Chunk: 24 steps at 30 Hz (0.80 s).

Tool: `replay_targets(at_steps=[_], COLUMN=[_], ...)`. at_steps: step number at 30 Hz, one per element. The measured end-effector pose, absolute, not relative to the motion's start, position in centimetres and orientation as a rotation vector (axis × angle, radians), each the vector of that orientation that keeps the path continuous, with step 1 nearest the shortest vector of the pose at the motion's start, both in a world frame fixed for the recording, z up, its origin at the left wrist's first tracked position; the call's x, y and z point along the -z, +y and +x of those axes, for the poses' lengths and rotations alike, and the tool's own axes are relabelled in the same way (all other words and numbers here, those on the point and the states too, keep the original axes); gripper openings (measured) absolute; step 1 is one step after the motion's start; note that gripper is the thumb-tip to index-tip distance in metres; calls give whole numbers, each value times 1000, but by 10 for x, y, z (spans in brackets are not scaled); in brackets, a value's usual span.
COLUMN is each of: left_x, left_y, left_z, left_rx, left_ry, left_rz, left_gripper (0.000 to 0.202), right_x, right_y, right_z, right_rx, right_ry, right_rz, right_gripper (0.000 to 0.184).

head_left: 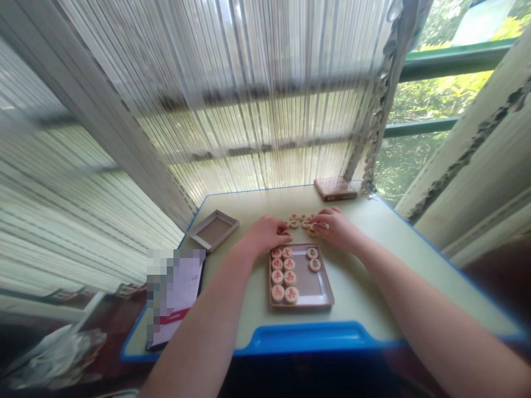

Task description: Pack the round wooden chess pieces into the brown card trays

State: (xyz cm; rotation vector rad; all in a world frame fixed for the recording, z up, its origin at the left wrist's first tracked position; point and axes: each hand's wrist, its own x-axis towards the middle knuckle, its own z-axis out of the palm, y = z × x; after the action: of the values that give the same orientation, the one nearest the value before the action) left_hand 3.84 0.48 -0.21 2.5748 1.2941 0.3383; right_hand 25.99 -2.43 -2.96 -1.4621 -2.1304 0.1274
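Chinese chess pieces [294, 224] lie in a loose group beyond a shallow box tray [307, 303]. At the group's left end, my left hand [265, 233] has its thumb and fingers curled round a chess piece, mostly hidden by the fingers. My right hand [338, 229] reaches in from the right, its thumb and fingers closed about a chess piece [323, 225] among the others. Inside the tray, several red-marked pieces [289, 278] fill two columns on the left. Two dark-marked pieces [314, 259] sit at its upper right.
An open box lid [214, 230] rests at the table's left. A tablet-like item with a partly blurred screen [182, 298] lies by the left edge. At the far side is a brown flat box [335, 188]. The table [365, 309] has a blue rim, with string curtains [265, 110] behind it.
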Motion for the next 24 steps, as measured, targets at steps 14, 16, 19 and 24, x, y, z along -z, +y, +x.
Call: replay_targets(at_steps=[14, 16, 19, 24], left_x=[4, 5, 7, 4], left_y=[5, 6, 7, 3], left_z=[41, 42, 44, 46], left_rx=[-353, -384, -502, -636], left_ry=[1182, 1183, 1197, 1175], left_rz=[2581, 2571, 2554, 2493], left_gripper=[28, 28, 28, 24], right_x=[28, 28, 28, 28], right_y=[-32, -32, -32, -34], right_z=[254, 254, 251, 243], right_rx=[-119, -120, -130, -146], right_ry=[-2074, -2060, -2057, -2034], right_rz=[-1374, -1379, -1371, -1309], right_gripper=[18, 18, 18, 19])
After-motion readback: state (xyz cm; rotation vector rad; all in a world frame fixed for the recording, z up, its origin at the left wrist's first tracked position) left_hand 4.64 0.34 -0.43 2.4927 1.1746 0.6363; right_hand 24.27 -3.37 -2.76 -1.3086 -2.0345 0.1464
